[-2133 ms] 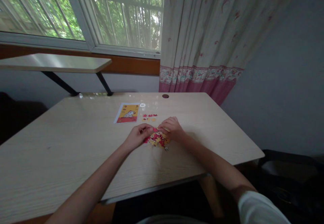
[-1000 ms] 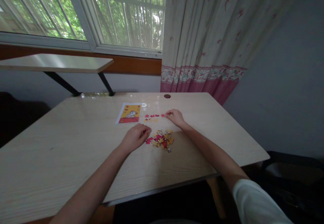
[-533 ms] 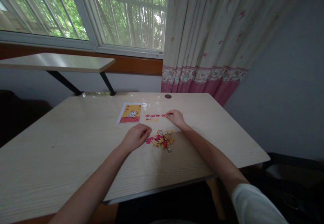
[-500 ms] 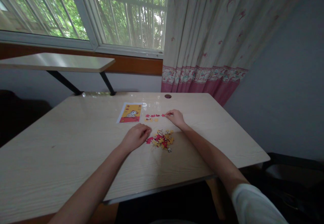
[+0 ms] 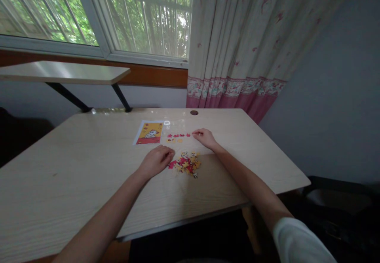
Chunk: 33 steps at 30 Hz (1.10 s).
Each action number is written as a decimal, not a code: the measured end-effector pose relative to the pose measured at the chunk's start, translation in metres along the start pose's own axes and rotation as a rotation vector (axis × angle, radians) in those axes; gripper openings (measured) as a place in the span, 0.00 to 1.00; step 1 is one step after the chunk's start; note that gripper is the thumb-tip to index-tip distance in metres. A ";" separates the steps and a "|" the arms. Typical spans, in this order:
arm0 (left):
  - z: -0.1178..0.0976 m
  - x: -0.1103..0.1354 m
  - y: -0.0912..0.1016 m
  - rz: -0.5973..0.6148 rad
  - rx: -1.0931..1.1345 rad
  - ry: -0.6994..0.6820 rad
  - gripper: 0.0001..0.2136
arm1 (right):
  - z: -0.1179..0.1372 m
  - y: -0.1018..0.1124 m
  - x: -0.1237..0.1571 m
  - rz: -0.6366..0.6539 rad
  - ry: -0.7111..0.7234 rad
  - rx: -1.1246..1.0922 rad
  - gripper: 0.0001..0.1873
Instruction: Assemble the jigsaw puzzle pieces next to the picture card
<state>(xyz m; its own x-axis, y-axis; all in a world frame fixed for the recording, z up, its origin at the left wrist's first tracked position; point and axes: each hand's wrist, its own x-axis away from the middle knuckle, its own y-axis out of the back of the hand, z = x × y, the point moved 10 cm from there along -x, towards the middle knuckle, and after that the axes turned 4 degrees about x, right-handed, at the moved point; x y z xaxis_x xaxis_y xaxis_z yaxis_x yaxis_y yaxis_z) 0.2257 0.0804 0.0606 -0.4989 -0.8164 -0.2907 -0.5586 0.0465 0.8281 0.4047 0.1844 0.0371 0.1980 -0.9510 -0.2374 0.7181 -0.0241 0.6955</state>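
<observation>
Picture card [image 5: 151, 133]: unmoved.
Left hand [image 5: 156, 161]: fingers curled; cannot tell whether they grip anything.
Puzzle pile [image 5: 187, 163]: just right of that hand.
Red row [image 5: 181, 135]: four pieces, up from three two seconds ago.
Right hand [image 5: 204, 137]: gone from the pile; last red piece [image 5: 188, 135] just left of its fingertips; cannot tell whether they meet.

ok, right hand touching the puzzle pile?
Apart. The head view shows a strip of bare tabletop between the right hand and the near puzzle pile.
</observation>
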 end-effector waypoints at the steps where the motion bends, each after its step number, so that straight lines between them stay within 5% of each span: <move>1: -0.001 0.000 0.000 -0.002 0.007 -0.004 0.10 | 0.000 -0.001 0.002 0.041 0.008 -0.043 0.11; 10: -0.006 -0.007 -0.013 0.011 0.099 0.007 0.12 | 0.037 -0.020 0.050 0.294 0.253 0.051 0.12; 23: -0.004 -0.034 -0.028 0.159 0.228 0.039 0.08 | 0.049 -0.024 0.056 0.245 0.186 0.072 0.04; 33: 0.010 -0.024 -0.031 0.097 0.449 0.149 0.12 | 0.058 -0.025 0.059 0.173 0.315 0.129 0.02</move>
<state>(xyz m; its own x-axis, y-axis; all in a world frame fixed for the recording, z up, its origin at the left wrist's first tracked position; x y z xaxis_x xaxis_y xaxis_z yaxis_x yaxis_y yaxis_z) 0.2484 0.1042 0.0367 -0.4807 -0.8681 -0.1236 -0.7614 0.3433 0.5500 0.3592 0.1107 0.0451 0.5185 -0.8038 -0.2917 0.5704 0.0710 0.8183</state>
